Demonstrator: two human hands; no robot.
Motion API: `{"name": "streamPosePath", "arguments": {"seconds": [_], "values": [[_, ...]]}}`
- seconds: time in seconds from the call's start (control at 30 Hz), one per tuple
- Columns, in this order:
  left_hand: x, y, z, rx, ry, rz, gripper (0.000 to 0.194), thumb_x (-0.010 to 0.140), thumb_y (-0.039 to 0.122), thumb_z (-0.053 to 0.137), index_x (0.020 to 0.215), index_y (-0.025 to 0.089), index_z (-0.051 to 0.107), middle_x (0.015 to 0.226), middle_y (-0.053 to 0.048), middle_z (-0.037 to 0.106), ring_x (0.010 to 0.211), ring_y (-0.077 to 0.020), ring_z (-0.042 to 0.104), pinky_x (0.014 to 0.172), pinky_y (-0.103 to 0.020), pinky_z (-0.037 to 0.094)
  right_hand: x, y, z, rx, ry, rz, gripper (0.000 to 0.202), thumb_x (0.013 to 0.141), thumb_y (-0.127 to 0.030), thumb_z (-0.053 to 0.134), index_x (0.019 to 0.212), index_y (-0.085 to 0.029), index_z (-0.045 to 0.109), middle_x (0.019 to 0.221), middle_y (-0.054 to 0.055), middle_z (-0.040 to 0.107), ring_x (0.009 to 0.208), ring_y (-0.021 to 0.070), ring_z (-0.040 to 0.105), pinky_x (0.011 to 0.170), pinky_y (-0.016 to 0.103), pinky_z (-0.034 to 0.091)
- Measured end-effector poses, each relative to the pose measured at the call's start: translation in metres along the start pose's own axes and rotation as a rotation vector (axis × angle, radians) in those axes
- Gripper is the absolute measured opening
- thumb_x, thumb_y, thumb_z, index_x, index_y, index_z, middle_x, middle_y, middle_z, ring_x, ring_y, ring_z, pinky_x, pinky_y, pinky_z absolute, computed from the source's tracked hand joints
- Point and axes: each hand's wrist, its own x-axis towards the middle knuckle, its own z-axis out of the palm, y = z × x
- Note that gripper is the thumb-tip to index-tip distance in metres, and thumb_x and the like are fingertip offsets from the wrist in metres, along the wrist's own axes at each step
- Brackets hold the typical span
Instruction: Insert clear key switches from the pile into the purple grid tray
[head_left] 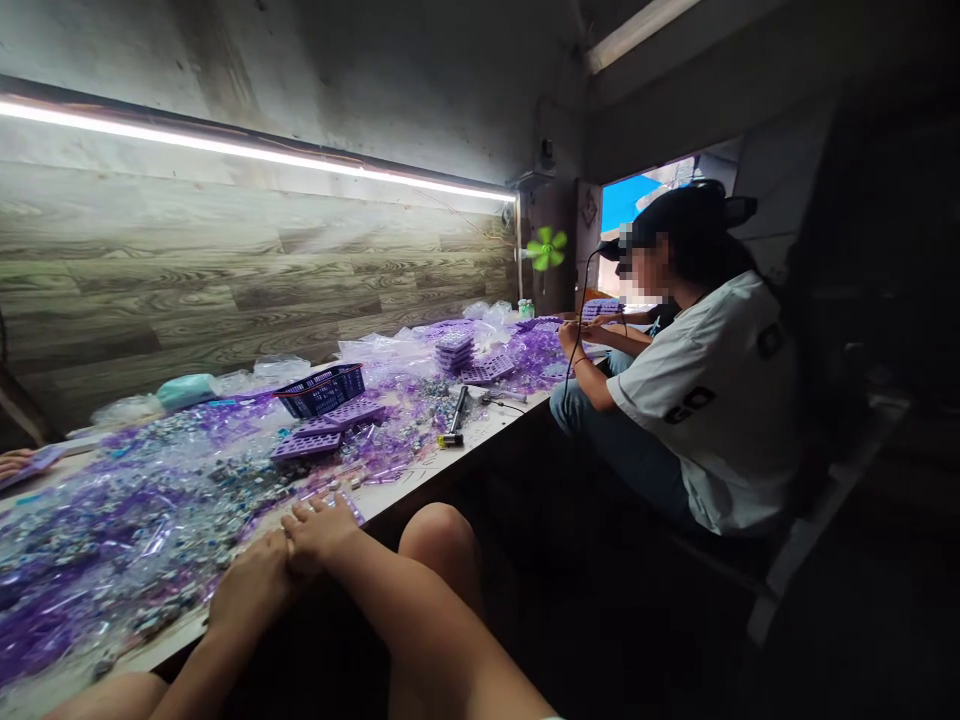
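Note:
My right hand rests at the table's front edge, its fingers stretched out and slightly apart. A clear purplish plastic piece shows beside its knuckles; I cannot tell whether the palm touches it. Just left of it, and touching it, is my left hand, seen from the back. Its fingertips are hidden, so what they do cannot be made out. Beyond both hands lies a wide spread of small grey and blue pieces mixed with purple and clear plastic.
Purple perforated trays lie by a dark blue basket. A black tool with a yellow end is near the edge. More trays are stacked farther back. A co-worker sits at right; another person's hand shows far left.

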Motion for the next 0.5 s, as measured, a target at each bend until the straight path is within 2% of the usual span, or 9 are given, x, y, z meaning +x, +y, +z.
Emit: {"name": "streamPosePath", "arguments": {"seconds": [0.1,0.17,0.2,0.23,0.27,0.3,0.37,0.43,0.5], "values": [[-0.019,-0.002,-0.025,-0.032,0.049,-0.036,0.034,0.076,0.041,0.054,0.093,0.014,0.065,0.087,-0.016,0.071,0.085,-0.0372,0.066,0.069,-0.036,0.045,-0.02,-0.008,-0.022,0.055,0.012,-0.087,0.026,0.091,-0.028,0.048,0.104,-0.02,0.068,0.109,0.001,0.069,0.105,0.02,0.063,0.096,0.037,0.046],[-0.033,-0.004,-0.042,-0.047,0.106,-0.054,0.033,0.079,0.042,0.054,0.098,0.017,0.065,0.083,-0.01,0.071,0.082,-0.032,0.067,0.067,-0.031,0.044,-0.036,-0.004,-0.032,0.122,0.038,-0.18,0.029,0.094,-0.035,0.045,0.105,-0.024,0.069,0.102,-0.004,0.071,0.097,0.0157,0.065,0.087,0.026,0.049],[-0.038,-0.005,-0.047,-0.074,0.135,-0.034,0.031,0.08,0.04,0.056,0.099,0.017,0.065,0.085,-0.009,0.071,0.083,-0.0286,0.067,0.069,-0.029,0.045,-0.044,0.002,-0.034,0.156,0.069,-0.221,0.028,0.091,-0.037,0.05,0.112,-0.026,0.067,0.105,-0.006,0.07,0.099,0.0149,0.064,0.088,0.024,0.048],[-0.042,-0.006,-0.05,-0.087,0.15,-0.03,0.027,0.08,0.037,0.057,0.097,0.018,0.065,0.087,-0.007,0.071,0.085,-0.0253,0.067,0.072,-0.027,0.045,-0.05,0.01,-0.034,0.179,0.097,-0.246,0.038,0.082,-0.039,0.064,0.117,-0.026,0.064,0.111,-0.004,0.068,0.104,0.0178,0.063,0.09,0.025,0.047],[-0.046,-0.007,-0.051,-0.103,0.16,-0.025,0.023,0.08,0.035,0.06,0.095,0.018,0.066,0.089,-0.005,0.071,0.086,-0.0228,0.066,0.075,-0.025,0.045,-0.054,0.019,-0.033,0.193,0.136,-0.241,0.057,0.072,-0.035,0.074,0.125,-0.021,0.059,0.121,0.002,0.064,0.112,0.0234,0.059,0.096,0.03,0.045],[-0.048,-0.007,-0.05,-0.124,0.17,-0.016,0.023,0.08,0.035,0.063,0.097,0.019,0.066,0.093,-0.003,0.071,0.088,-0.0209,0.066,0.078,-0.023,0.045,-0.058,0.027,-0.03,0.2,0.159,-0.231,0.067,0.069,-0.028,0.076,0.131,-0.017,0.054,0.126,0.008,0.06,0.116,0.0276,0.056,0.098,0.035,0.043],[-0.054,-0.005,-0.047,-0.183,0.183,0.01,0.025,0.08,0.036,0.066,0.1,0.021,0.066,0.096,-0.001,0.071,0.089,-0.0182,0.065,0.08,-0.022,0.046,-0.067,0.039,-0.026,0.2,0.184,-0.211,0.064,0.075,-0.02,0.069,0.136,-0.015,0.049,0.126,0.013,0.06,0.112,0.0286,0.059,0.096,0.039,0.045],[-0.063,0.001,-0.046,-0.28,0.227,0.067,0.027,0.078,0.036,0.07,0.101,0.021,0.066,0.099,-0.001,0.071,0.089,-0.017,0.066,0.08,-0.021,0.048,-0.081,0.043,-0.024,0.184,0.219,-0.235,0.058,0.076,-0.021,0.069,0.132,-0.019,0.054,0.121,0.008,0.063,0.107,0.0254,0.062,0.093,0.035,0.047],[-0.077,0.011,-0.051,-0.448,0.364,0.221,0.026,0.08,0.038,0.069,0.099,0.019,0.067,0.097,-0.003,0.071,0.086,-0.0172,0.067,0.076,-0.022,0.05,-0.1,0.041,-0.024,0.196,0.217,-0.232,0.041,0.078,-0.027,0.068,0.119,-0.023,0.064,0.109,0.004,0.069,0.099,0.0221,0.066,0.089,0.03,0.049]]}}
